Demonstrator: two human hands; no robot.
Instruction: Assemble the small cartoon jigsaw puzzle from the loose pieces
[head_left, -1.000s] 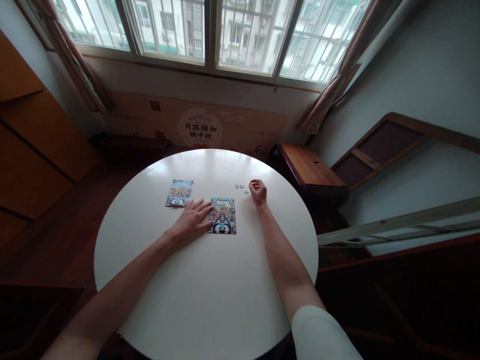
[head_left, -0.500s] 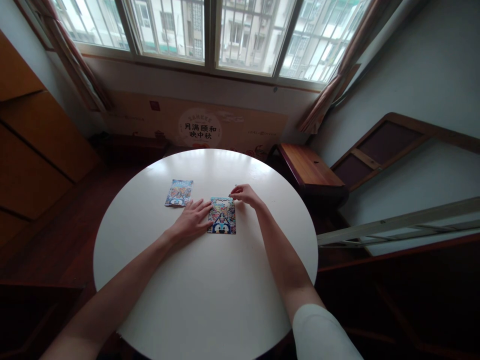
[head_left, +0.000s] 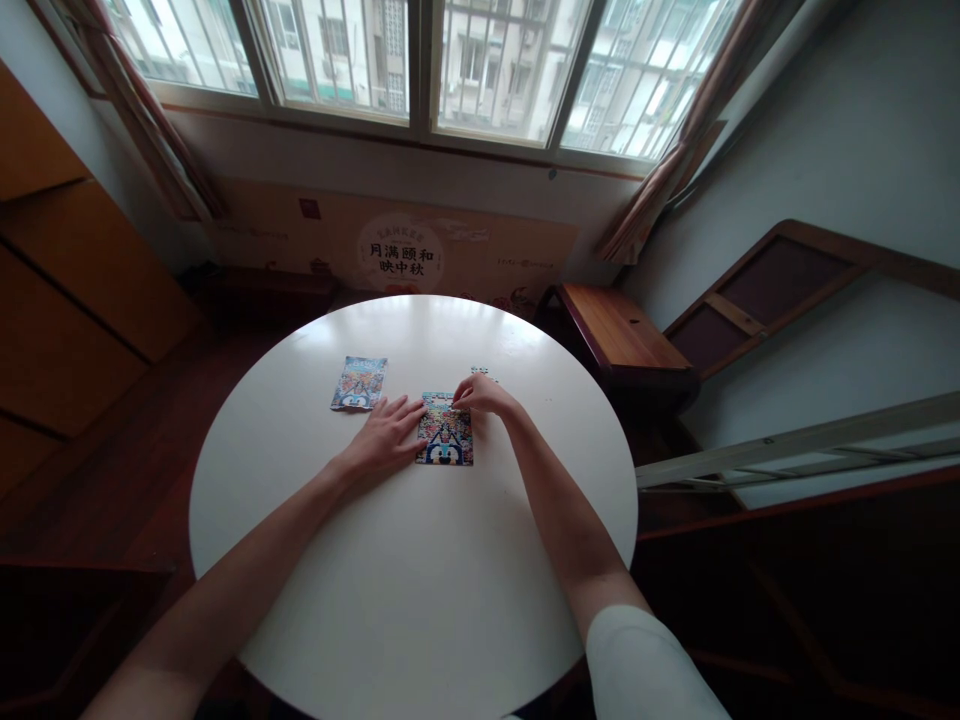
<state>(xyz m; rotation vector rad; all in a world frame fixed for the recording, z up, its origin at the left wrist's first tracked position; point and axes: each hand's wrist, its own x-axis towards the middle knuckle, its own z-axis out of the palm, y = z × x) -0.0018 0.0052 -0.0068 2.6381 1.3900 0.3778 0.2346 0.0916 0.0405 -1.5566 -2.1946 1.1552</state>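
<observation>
A small colourful jigsaw puzzle (head_left: 444,440) with a blue-and-white cartoon face lies on the round white table (head_left: 420,580). My left hand (head_left: 386,432) rests flat with fingers spread, its fingertips touching the puzzle's left edge. Over the upper right part of the puzzle, my right hand (head_left: 480,392) is closed in a pinch on a puzzle piece, mostly hidden by the fingers. Just beyond that hand lie several loose puzzle pieces (head_left: 480,372). To the left sits a crinkled printed packet (head_left: 360,383) with a similar picture.
A wooden bench (head_left: 622,325) stands past the table's far right edge. Barred windows (head_left: 495,70) and a printed wall panel (head_left: 480,235) are across from me. Orange-brown cabinet panels (head_left: 67,290) line the left side.
My right hand has moved slightly left and towards me, from the puzzle's upper right corner onto its upper part. The loose pieces behind it show more. My left hand stays put.
</observation>
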